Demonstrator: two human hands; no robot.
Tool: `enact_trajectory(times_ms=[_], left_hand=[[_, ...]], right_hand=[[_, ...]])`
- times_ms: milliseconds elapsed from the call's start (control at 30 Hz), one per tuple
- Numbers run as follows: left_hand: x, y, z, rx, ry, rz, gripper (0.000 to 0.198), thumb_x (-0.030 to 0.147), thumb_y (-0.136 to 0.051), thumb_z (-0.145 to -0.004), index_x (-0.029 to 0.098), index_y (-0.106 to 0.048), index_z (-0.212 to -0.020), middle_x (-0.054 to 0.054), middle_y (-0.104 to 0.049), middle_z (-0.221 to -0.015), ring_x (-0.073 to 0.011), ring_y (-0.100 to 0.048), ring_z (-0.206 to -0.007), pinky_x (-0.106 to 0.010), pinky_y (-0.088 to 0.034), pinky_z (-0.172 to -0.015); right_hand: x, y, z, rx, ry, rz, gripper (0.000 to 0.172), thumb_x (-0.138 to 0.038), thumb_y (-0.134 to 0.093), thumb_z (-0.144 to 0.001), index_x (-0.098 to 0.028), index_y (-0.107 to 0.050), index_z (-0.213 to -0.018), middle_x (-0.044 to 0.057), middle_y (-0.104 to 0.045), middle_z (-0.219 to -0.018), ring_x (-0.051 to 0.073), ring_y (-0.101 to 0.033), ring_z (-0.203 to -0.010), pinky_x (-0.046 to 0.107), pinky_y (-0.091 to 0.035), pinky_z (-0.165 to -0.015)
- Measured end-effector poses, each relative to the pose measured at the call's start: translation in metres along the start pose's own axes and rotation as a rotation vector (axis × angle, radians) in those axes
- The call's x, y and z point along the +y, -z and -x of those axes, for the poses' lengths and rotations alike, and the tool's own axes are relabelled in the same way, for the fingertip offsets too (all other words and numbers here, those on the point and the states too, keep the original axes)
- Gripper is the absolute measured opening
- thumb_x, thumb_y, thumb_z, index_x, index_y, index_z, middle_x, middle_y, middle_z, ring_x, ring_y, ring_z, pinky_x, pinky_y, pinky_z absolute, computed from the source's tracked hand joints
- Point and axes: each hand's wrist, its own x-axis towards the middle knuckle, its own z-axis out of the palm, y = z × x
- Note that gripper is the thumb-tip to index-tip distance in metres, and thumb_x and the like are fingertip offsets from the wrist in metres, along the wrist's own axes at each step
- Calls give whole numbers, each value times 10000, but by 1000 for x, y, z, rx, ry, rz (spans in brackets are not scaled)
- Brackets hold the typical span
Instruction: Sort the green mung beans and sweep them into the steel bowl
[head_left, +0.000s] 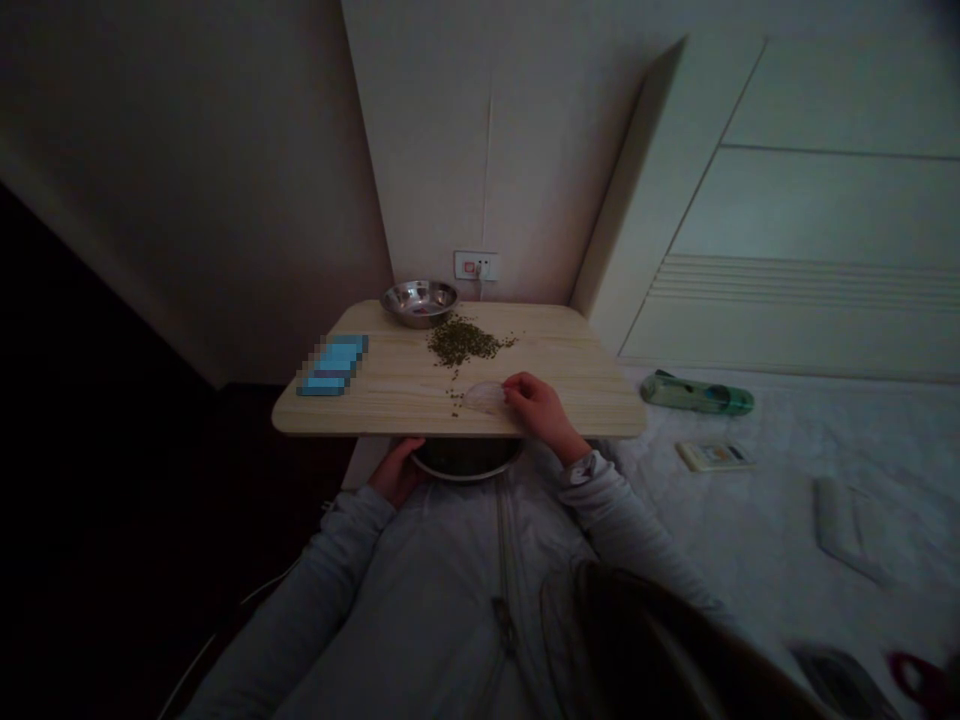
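Fingers closed, my right hand (534, 402) pinches a thin, see-through, rounded piece (486, 397), maybe plastic, at the board's near side. A few small green grains lie just left of it. Beyond it, a heap of the same green grains (461, 342) is spread on the pale wooden tabletop (397, 400). My left hand (401, 470) grips the rim of a metal bowl (469, 475), which sits partly below the near edge against my body. The tabletop hides the bowl's far part, and its inside is dark.
A shiny steel bowl (418, 303) stands at the back of the tabletop. A blurred-out blue rectangle (335, 366) lies at the left. On the white bedding to the right are a green bottle (697, 394) and a pale boxy object (715, 456). A wall socket (476, 266) is behind.
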Motion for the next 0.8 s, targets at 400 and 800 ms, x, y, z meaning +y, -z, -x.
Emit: enact_trajectory(times_ms=[400, 800], left_hand=[[0, -1, 1, -5, 14, -23, 169, 169, -486, -649, 161, -587, -784, -38, -657, -809, -207, -562, -873, -339, -453, -744], [0, -1, 1, -23, -14, -31, 166, 162, -488, -643, 160, -581, -780, -36, -656, -814, -208, -561, -876, -341, -457, -736]], right_hand=[[1, 0, -1, -3, -11, -3, 157, -262, -443, -638, -170, -539, -723, -18, -533, -613, 100, -469, -579, 227, -352, -557], [-1, 0, 1, -6, -28, -5, 170, -264, -446, -636, -164, -541, -737, -18, -531, -606, 99, -471, -576, 227, -354, -560]])
